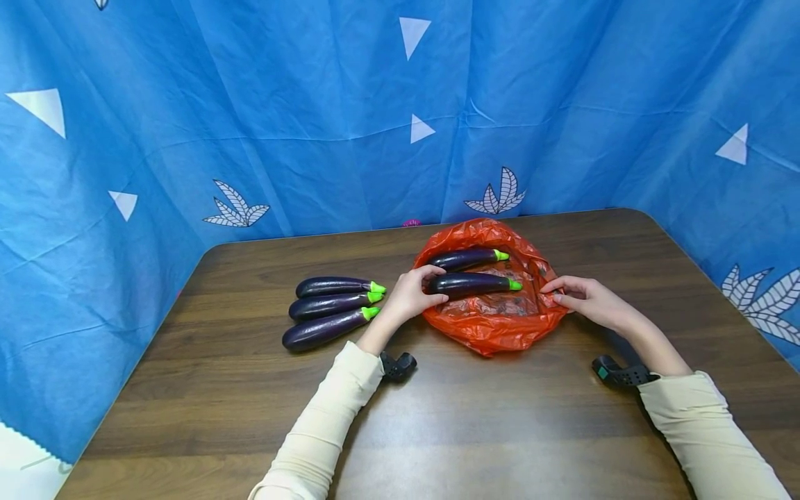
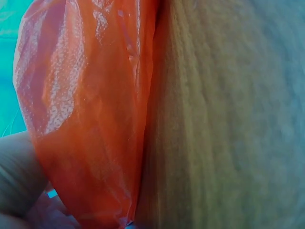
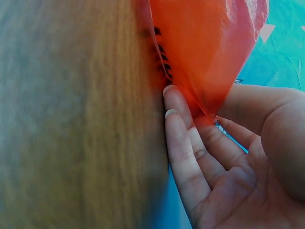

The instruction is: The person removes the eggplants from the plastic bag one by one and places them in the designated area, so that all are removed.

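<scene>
Head view centres on a dark purple eggplant (image 1: 475, 285) lying level within the open mouth of a red plastic bag (image 1: 490, 337), its bright green stem end pointing right; whether it rests on the bottom of the bag cannot be told. At its blunt end, the left hand (image 1: 407, 292) has thumb and fingers bent round the skin, closed to the thickness of the eggplant, at the left rim of the bag. Just behind lies a second eggplant (image 1: 462, 260), also inside the bag and nearly parallel, stem end right as well. On the opposite side, the right hand (image 1: 590, 303) pinches the bag's right edge; the right wrist view shows the thin film gathered between thumb and fingers, with a row of dark marks on the plastic. From the left wrist, the bag hides most of the left fingers. Left of the bag, and apart from it, three more eggplants (image 1: 328, 305) lie side by side on the brown wood-grain table (image 1: 187, 389), green ends toward the left hand. Both arms wear cream sleeves (image 1: 325, 423), and a black wrist device (image 1: 398, 367) sits at the end of each sleeve. Behind the table hangs a blue cloth (image 1: 300, 83) printed with white triangles (image 1: 414, 35) and leaf sprays (image 1: 236, 206); light glares on the table's near part.
</scene>
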Demonstrator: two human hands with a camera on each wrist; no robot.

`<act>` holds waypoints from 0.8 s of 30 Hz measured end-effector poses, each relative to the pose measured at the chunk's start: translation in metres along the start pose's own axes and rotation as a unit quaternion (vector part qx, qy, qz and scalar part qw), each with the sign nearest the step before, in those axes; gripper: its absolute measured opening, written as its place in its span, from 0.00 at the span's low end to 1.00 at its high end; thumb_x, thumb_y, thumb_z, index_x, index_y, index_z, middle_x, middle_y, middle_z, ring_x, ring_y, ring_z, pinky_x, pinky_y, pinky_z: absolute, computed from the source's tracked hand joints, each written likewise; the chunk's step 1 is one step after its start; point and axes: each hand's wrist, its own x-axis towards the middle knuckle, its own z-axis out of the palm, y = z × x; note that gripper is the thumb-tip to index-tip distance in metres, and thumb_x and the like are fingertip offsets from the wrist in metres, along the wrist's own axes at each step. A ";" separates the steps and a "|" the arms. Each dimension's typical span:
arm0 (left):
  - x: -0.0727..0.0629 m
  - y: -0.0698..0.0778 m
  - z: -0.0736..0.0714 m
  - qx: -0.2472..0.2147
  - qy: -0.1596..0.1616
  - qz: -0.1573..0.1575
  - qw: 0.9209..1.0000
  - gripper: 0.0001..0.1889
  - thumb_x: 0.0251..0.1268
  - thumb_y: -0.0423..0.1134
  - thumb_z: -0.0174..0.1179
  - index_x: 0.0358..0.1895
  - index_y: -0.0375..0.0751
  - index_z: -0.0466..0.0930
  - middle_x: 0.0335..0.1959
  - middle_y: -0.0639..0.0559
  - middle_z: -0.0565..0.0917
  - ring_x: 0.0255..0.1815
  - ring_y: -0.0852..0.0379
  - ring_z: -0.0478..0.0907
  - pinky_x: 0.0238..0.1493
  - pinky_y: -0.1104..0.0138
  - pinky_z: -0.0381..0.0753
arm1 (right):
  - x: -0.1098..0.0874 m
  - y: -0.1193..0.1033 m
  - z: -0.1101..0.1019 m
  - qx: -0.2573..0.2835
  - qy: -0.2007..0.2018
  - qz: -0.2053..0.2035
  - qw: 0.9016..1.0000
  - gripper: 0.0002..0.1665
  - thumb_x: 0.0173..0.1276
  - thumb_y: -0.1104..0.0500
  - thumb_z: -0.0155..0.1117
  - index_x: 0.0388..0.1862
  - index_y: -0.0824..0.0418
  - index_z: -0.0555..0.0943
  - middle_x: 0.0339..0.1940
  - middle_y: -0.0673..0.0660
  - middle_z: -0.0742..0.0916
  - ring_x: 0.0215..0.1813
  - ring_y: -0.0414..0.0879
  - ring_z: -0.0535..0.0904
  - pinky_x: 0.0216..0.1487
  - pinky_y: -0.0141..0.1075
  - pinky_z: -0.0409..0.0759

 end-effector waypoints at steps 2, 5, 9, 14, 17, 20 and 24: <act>-0.001 0.001 0.000 0.000 0.001 0.001 1.000 0.22 0.53 0.37 0.70 0.53 0.40 0.77 0.46 0.44 0.80 0.45 0.50 0.76 0.49 0.63 0.74 | 0.000 0.001 0.000 0.001 0.000 0.004 1.000 0.15 0.72 0.63 0.52 0.53 0.70 0.75 0.45 0.64 0.77 0.38 0.48 0.74 0.37 0.34 0.77; -0.002 0.002 -0.001 -0.004 0.001 0.003 1.000 0.22 0.54 0.37 0.69 0.54 0.41 0.77 0.46 0.45 0.80 0.45 0.51 0.75 0.49 0.63 0.74 | 0.001 0.002 0.000 -0.002 -0.001 0.007 1.000 0.15 0.73 0.63 0.52 0.54 0.70 0.75 0.46 0.65 0.77 0.39 0.48 0.74 0.37 0.34 0.77; -0.003 0.003 -0.004 -0.024 0.004 0.006 1.000 0.22 0.54 0.37 0.69 0.54 0.41 0.77 0.47 0.45 0.80 0.44 0.52 0.76 0.48 0.65 0.75 | 0.001 0.003 0.000 -0.007 -0.001 0.005 1.000 0.16 0.73 0.63 0.52 0.54 0.70 0.74 0.47 0.66 0.78 0.39 0.48 0.74 0.38 0.34 0.77; -0.006 0.001 -0.009 -0.059 0.017 0.012 0.998 0.22 0.54 0.35 0.69 0.54 0.39 0.77 0.47 0.44 0.80 0.43 0.52 0.78 0.46 0.67 0.76 | 0.003 0.002 0.000 -0.006 0.000 0.004 1.000 0.16 0.73 0.62 0.52 0.54 0.71 0.74 0.47 0.66 0.79 0.39 0.46 0.75 0.38 0.34 0.77; -0.008 0.000 -0.011 -0.072 0.023 0.012 0.997 0.22 0.54 0.35 0.69 0.53 0.39 0.77 0.47 0.43 0.80 0.43 0.53 0.79 0.45 0.68 0.77 | 0.002 0.002 0.000 -0.007 0.001 0.006 1.000 0.16 0.73 0.62 0.52 0.54 0.71 0.74 0.46 0.66 0.79 0.39 0.47 0.75 0.38 0.34 0.77; -0.012 0.000 -0.014 -0.088 0.028 0.008 0.996 0.21 0.54 0.35 0.69 0.53 0.39 0.78 0.46 0.43 0.81 0.42 0.53 0.80 0.43 0.68 0.78 | 0.001 0.002 -0.001 -0.010 0.002 0.006 1.000 0.16 0.72 0.62 0.52 0.54 0.71 0.75 0.46 0.66 0.79 0.39 0.47 0.75 0.38 0.34 0.77; -0.018 0.001 -0.018 -0.113 0.034 0.001 0.993 0.20 0.53 0.35 0.69 0.51 0.38 0.79 0.45 0.43 0.81 0.41 0.53 0.81 0.42 0.68 0.78 | 0.000 0.004 0.000 -0.009 0.001 0.003 1.000 0.16 0.72 0.62 0.52 0.54 0.71 0.75 0.46 0.65 0.80 0.38 0.46 0.75 0.38 0.34 0.77</act>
